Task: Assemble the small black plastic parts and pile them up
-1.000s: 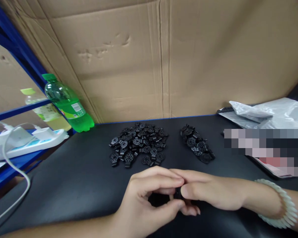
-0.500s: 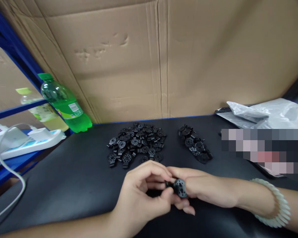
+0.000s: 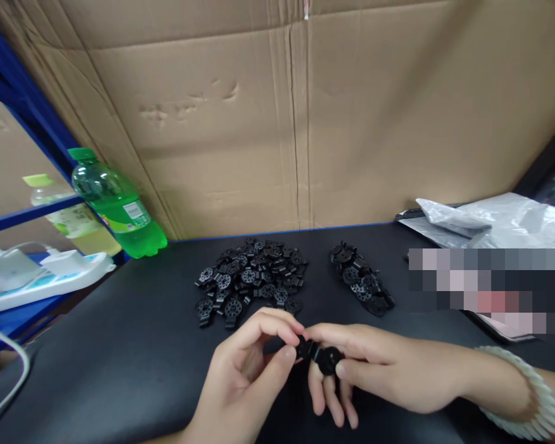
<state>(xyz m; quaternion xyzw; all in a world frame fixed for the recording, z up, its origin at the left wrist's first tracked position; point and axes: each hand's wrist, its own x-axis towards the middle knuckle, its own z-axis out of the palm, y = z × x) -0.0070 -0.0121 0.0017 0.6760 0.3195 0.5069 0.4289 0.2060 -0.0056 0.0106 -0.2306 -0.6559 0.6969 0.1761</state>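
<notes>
Between my two hands is a small black plastic clip (image 3: 329,361) with a round disc end. My left hand (image 3: 254,364) pinches its narrower left end between thumb and fingertips. My right hand (image 3: 374,364), with a pale beaded bracelet (image 3: 520,391) at the wrist, grips the disc end between thumb and index finger, its other fingers hanging loosely below. Beyond my left hand lies a large pile of similar black clips (image 3: 250,274) with perforated round discs. A smaller heap of the same clips (image 3: 361,280) sits to its right.
A black table (image 3: 120,345) meets a cardboard wall (image 3: 222,135). At left stand a green bottle (image 3: 134,231), a paler bottle (image 3: 81,225) behind a blue frame (image 3: 32,213), and a white power strip (image 3: 83,274) with a cable. Grey plastic bags (image 3: 513,216) lie at right, near a blurred-out object.
The clip has turned so that its disc looks darker and its narrow end points left. My left hand has shifted slightly left, and my right hand's lower fingers now hang down. The view has tilted a little.
</notes>
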